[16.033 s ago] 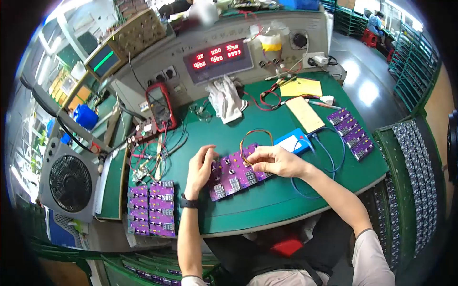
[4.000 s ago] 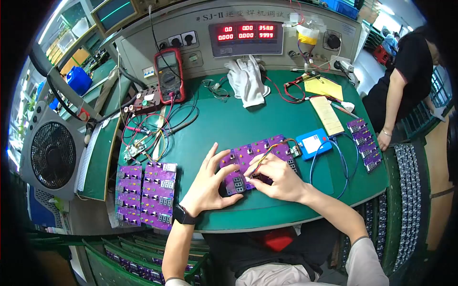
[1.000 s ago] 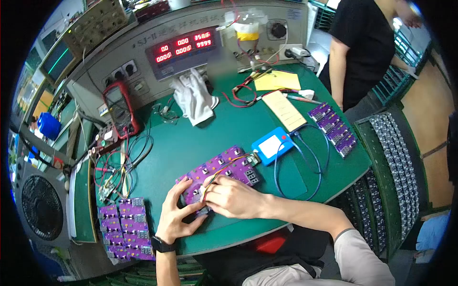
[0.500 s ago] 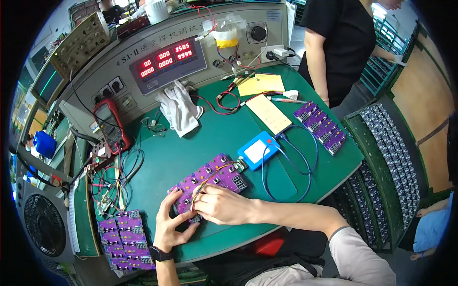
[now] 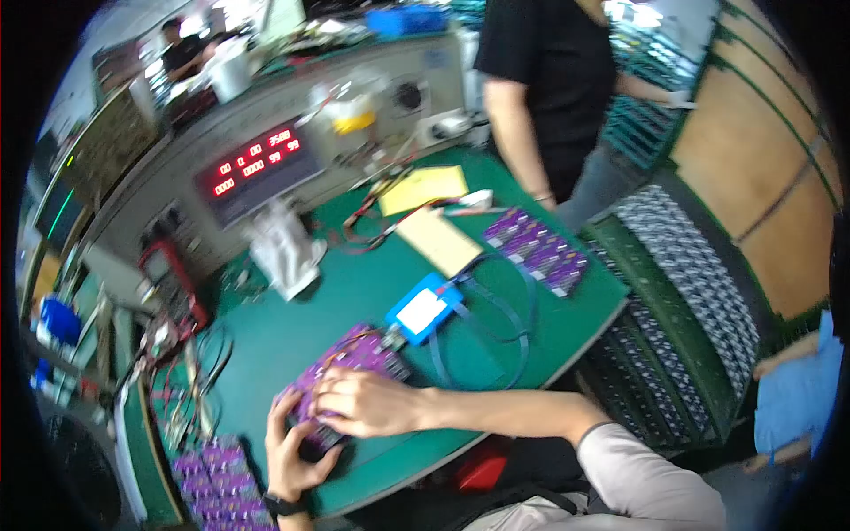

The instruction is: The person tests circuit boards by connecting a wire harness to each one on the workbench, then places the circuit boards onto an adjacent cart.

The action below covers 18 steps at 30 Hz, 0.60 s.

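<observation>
A purple circuit board panel [image 5: 356, 356] lies tilted on the green bench in front of me. My left hand [image 5: 296, 451] is at its left end, thumb and fingers curved apart around the edge. On the panel's lower left part, my right hand [image 5: 367, 403] has its fingers bent together; what they pinch is hidden and blurred. Thin coloured wires [image 5: 341, 350] run from there over the panel towards a blue device [image 5: 423, 309] with a white screen, which sits just beyond the panel's right end.
Purple boards lie at the lower left [image 5: 217, 485] and back right [image 5: 536, 251]. Behind are a multimeter [image 5: 181, 283], white gloves [image 5: 285, 250], yellow paper [image 5: 425, 190] and a lit display [image 5: 258, 164]. A co-worker [image 5: 553, 97] stands behind the bench's right side; racks [image 5: 682, 274] hold more boards.
The view has swung right, so the bench appears shifted left and blurred. Both hands remain at the panel's left part. Compared with 16 seconds ago, my right hand is farther left along it.
</observation>
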Motion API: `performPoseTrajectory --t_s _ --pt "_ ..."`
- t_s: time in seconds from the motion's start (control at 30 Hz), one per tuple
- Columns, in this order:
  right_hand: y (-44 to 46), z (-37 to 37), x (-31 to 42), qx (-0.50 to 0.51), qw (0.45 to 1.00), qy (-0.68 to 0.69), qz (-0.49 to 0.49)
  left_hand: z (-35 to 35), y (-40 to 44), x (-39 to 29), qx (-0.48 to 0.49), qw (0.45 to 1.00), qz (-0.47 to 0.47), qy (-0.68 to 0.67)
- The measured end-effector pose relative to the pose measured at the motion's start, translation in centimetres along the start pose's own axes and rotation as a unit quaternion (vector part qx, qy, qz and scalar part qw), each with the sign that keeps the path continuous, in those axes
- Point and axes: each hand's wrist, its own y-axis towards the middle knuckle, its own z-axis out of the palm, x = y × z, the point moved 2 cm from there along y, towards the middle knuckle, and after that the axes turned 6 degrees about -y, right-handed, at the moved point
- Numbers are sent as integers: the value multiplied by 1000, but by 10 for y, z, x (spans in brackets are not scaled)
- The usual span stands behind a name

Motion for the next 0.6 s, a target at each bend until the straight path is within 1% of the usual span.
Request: performPoseTrajectory --t_s 0.03,0.17,0.23,0.27,0.3,0.33,0.37,0.4,0.43,0.47,0.5,0.53,0.57,0.6 --pt "4 -6 -4 -23 999 22 14 1 -2 1 0 1000 -8 -3" --pt "28 -26 -25 -33 990 53 124 5 -3 0 -2 1000 -27 6" --pt "38 -30 -42 -63 993 -28 97 4 -2 -1 -7 1000 -14 2" --pt "42 -28 -53 -61 991 -89 82 4 -1 -5 -18 999 -25 -10" --pt "37 -28 -63 -68 990 -91 82 4 1 -3 -15 1000 -20 -7" --pt "37 -29 -66 30 981 -144 126 3 1 1 -23 1000 -19 0" --pt "38 -25 -69 131 960 -189 161 1 -4 5 -33 999 -25 14" --pt "33 -24 -71 157 953 -203 163 1 -6 13 -48 998 -32 26" --pt "31 -27 -70 172 949 -208 162 -1 -1 6 -51 997 -34 43" --pt "29 -27 -72 170 954 -196 152 -2 -1 3 -58 996 -39 56" --pt "31 -40 -59 182 953 -154 184 0 -1 6 -74 994 -53 53" --pt "30 -36 -62 181 956 -103 205 -2 -2 6 -78 990 -72 90" --pt "31 -39 -62 196 952 -111 205 -3 -1 6 -95 987 -87 98" --pt "30 -38 -64 187 953 -116 209 -4 1 8 -122 981 -94 117"
